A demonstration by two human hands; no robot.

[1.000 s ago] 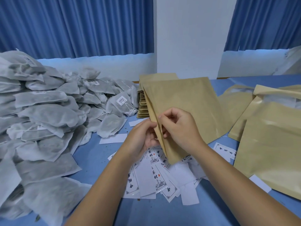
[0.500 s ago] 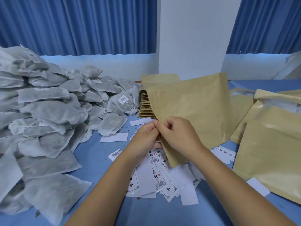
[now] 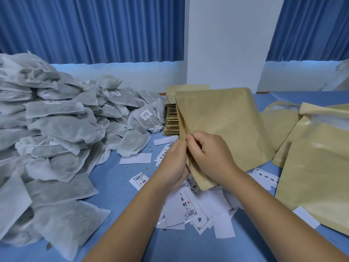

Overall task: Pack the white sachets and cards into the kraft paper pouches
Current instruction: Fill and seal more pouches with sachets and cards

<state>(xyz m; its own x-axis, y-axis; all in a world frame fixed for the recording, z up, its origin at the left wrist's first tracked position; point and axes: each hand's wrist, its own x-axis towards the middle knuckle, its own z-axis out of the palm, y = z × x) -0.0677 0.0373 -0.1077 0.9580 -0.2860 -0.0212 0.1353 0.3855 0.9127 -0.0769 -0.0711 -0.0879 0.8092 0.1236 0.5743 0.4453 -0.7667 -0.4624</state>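
Many printed cards [image 3: 187, 207] lie scattered on the blue worktop [image 3: 113, 186], beneath and just short of the grips. Above them, the left grip [image 3: 173, 165] and right grip [image 3: 209, 156] both pinch one edge of a kraft pouch [image 3: 222, 125], which is held tilted and clear of the worktop. Left of the grips rises a heap of white sachets [image 3: 62, 129]. To their right lie larger kraft bags [image 3: 317, 167]. Just beyond the grips stands a stack of flat pouches [image 3: 171, 120], with blue curtains [image 3: 94, 29] farthest back.
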